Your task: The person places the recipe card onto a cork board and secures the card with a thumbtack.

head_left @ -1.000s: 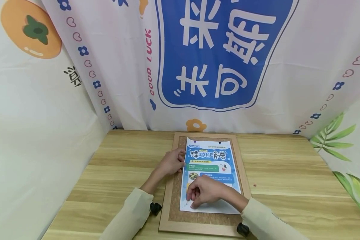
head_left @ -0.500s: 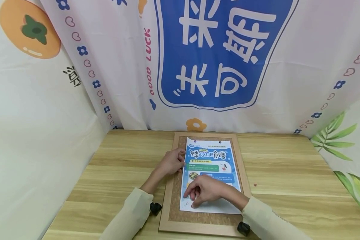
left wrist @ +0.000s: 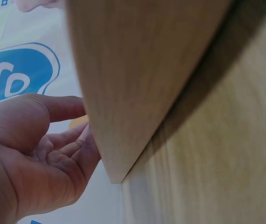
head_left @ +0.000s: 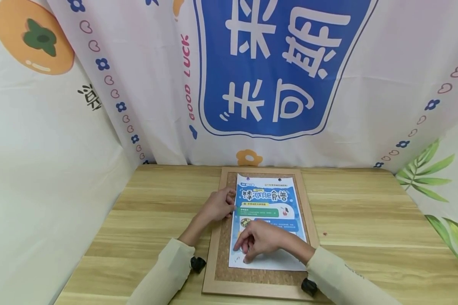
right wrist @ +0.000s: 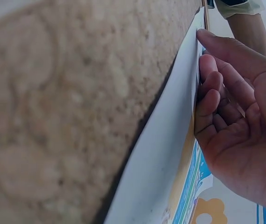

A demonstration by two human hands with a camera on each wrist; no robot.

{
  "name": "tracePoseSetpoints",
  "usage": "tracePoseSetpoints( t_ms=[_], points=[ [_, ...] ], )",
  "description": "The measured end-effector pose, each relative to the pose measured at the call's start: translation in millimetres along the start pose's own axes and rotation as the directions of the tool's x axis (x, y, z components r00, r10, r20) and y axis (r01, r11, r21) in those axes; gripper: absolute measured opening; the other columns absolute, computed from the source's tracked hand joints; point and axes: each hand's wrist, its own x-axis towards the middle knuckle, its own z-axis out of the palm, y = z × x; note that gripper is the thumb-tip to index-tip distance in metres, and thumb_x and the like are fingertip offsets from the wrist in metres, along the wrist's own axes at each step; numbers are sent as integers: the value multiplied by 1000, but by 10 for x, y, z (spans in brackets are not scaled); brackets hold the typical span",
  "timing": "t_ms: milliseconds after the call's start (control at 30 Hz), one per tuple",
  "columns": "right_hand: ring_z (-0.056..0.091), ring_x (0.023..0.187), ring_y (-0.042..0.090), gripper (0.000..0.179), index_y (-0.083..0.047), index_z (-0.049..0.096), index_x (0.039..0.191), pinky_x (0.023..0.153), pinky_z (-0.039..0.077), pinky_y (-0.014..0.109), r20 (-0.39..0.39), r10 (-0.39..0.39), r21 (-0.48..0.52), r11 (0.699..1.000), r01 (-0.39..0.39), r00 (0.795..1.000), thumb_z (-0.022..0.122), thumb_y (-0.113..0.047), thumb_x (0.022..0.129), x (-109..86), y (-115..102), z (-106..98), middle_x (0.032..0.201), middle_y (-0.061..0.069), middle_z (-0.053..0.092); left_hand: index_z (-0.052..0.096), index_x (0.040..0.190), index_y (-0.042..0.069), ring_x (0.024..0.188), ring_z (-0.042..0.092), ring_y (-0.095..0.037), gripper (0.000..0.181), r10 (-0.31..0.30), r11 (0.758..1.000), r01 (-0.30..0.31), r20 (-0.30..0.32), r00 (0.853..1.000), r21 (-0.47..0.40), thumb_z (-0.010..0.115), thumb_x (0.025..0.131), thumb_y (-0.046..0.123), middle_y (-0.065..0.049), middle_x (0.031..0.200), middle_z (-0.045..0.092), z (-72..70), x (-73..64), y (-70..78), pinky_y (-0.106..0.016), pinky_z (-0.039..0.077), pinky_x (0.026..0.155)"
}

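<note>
A printed blue-and-white poster (head_left: 265, 205) lies on a wood-framed corkboard (head_left: 259, 276). A purple pin (head_left: 248, 179) and a dark pin (head_left: 280, 180) sit near its top corners. My left hand (head_left: 219, 205) rests at the poster's left edge, fingertips touching there; the left wrist view shows it beside the wooden frame (left wrist: 119, 93). Over the poster's lower left my right hand (head_left: 263, 240) presses its thumb onto the paper, index finger extended, other fingers bent. In the right wrist view the thumb (right wrist: 235, 51) touches the paper; whether a pin is under it is hidden.
The board stands on a wood-grain table (head_left: 156, 203). A small red thing (head_left: 325, 234) lies right of the board. Behind hangs a printed curtain (head_left: 156, 106) with a blue panel. Dark wrist devices (head_left: 197, 264) sit at both cuffs.
The right index finger has straightened slightly and moved a little left on the paper. Thumb and left hand stay in place; the camera view has shifted slightly.
</note>
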Motion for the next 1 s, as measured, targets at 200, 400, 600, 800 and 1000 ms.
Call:
tracePoseSetpoints(
  t_ms=[200, 400, 600, 800, 1000],
  points=[
    [58, 59, -3, 25, -10, 86, 104, 55, 46, 14, -8, 11, 1, 1000, -11, 1000, 93, -5, 80, 8, -12, -6, 75, -9, 73, 60, 138, -2, 62, 66, -14, 44, 6, 1000, -6, -2, 1000, 3, 73, 96, -3, -11, 94, 72, -2, 1, 1, -25, 57, 56],
    [58, 59, -3, 24, -11, 86, 101, 55, 45, 13, -17, 19, -1, 1000, -19, 1000, 94, -5, 79, 15, -18, -6, 74, -10, 73, 60, 140, -1, 64, 67, -15, 45, -2, 1000, 2, 5, 1000, 5, 73, 97, -2, -11, 95, 71, 4, 11, -3, -24, 57, 56],
    [60, 61, -2, 23, -11, 86, 99, 57, 48, 14, -31, 26, -8, 1000, -26, 999, 94, -5, 78, 16, -35, -6, 73, -9, 73, 60, 139, -1, 64, 67, -15, 43, 1, 1000, -1, 1, 1000, 4, 72, 97, -2, -11, 94, 71, 0, 16, -1, -24, 57, 56],
    [60, 61, -3, 23, -12, 87, 98, 57, 48, 14, -40, 25, -15, 1000, -26, 999, 95, -5, 78, 19, -31, 0, 72, -10, 72, 60, 140, -2, 64, 67, -16, 44, 4, 1000, -4, 3, 1000, -1, 72, 97, -2, -12, 95, 71, -10, 9, 11, -25, 57, 56],
    [59, 61, -4, 23, -10, 86, 105, 58, 50, 14, -12, -21, 0, 1000, 21, 1000, 92, -6, 83, -5, 37, 10, 76, -9, 73, 59, 140, -2, 64, 67, -16, 46, -7, 1000, 8, 7, 1000, -3, 73, 96, -3, -12, 95, 71, 1, 3, 18, -25, 57, 57]
  ],
)
